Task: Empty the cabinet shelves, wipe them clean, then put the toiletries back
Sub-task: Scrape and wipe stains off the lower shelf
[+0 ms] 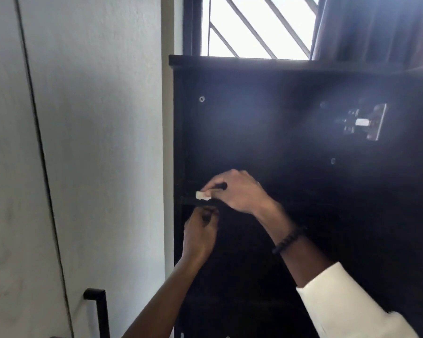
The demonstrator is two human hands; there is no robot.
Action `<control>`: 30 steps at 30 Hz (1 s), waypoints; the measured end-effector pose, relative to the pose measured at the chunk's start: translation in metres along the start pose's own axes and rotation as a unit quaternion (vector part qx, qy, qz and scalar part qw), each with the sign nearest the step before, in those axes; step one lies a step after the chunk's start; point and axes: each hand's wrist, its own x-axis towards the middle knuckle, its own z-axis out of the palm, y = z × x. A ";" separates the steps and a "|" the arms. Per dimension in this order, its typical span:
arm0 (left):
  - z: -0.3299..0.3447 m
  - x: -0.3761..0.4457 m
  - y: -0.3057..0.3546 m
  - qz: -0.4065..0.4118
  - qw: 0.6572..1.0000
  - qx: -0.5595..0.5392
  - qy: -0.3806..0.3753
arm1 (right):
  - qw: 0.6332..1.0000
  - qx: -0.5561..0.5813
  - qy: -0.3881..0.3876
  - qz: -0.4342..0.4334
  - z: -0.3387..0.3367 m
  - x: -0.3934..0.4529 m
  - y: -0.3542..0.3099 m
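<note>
- Far left I see a pale wall [83, 142] and a black handle [97, 303] low down, well clear of the work.
- My left hand [199, 234] sits just under the shelf edge [230, 201], fingers curled; whether they hold anything I cannot tell.
- My right hand [235, 189] pinches a small white object [202, 195] at the shelf's left end, a dark item alongside.
- The dark cabinet [279, 118] shows no toiletries, so I judge we are wiping or just restocking.
- Next move calls for a steady placement on the shelf.
- A metal hinge [363, 121] sits far right.
</note>
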 end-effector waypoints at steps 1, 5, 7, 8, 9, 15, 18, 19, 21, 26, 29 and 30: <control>0.000 0.000 0.000 -0.003 1.000 0.000 -0.001 | 1.000 -0.005 0.002 0.008 -0.005 -0.001 0.002; 0.000 -0.003 0.002 -0.006 1.000 0.026 -0.011 | 0.981 -0.113 0.090 0.129 -0.012 -0.001 0.007; 0.000 -0.003 0.003 -0.001 1.000 0.010 -0.011 | 0.989 -0.087 0.079 0.087 0.001 -0.004 -0.011; 0.001 -0.004 0.004 -0.001 1.000 0.005 -0.013 | 0.994 -0.056 0.066 0.068 0.008 -0.005 -0.021; 0.002 -0.004 0.004 -0.005 1.000 0.002 -0.017 | 0.996 -0.031 0.056 0.056 0.011 -0.006 -0.028; 0.020 -0.006 0.001 -0.008 0.999 -0.017 -0.029 | 0.975 -0.136 0.101 0.143 -0.016 -0.005 0.016; 0.026 -0.012 0.000 -0.004 0.999 -0.019 -0.047 | 0.935 -0.235 0.137 0.225 -0.051 -0.026 0.060; 0.027 -0.014 0.000 -0.005 0.998 -0.020 -0.055 | 0.915 -0.280 0.148 0.251 -0.063 -0.035 0.072; 0.028 -0.018 -0.001 -0.007 0.998 -0.027 -0.060 | 0.883 -0.341 0.155 0.284 -0.076 -0.048 0.085; 0.028 -0.020 -0.006 -0.010 0.998 -0.016 -0.068 | 0.918 -0.239 0.136 0.287 -0.063 -0.042 0.051; 0.024 -0.019 -0.008 -0.007 0.999 -0.007 -0.050 | 0.967 -0.135 0.108 0.189 -0.017 -0.028 -0.012; 0.022 -0.019 -0.006 -0.006 0.999 0.006 -0.048 | 0.979 -0.096 0.097 0.149 -0.001 -0.026 -0.035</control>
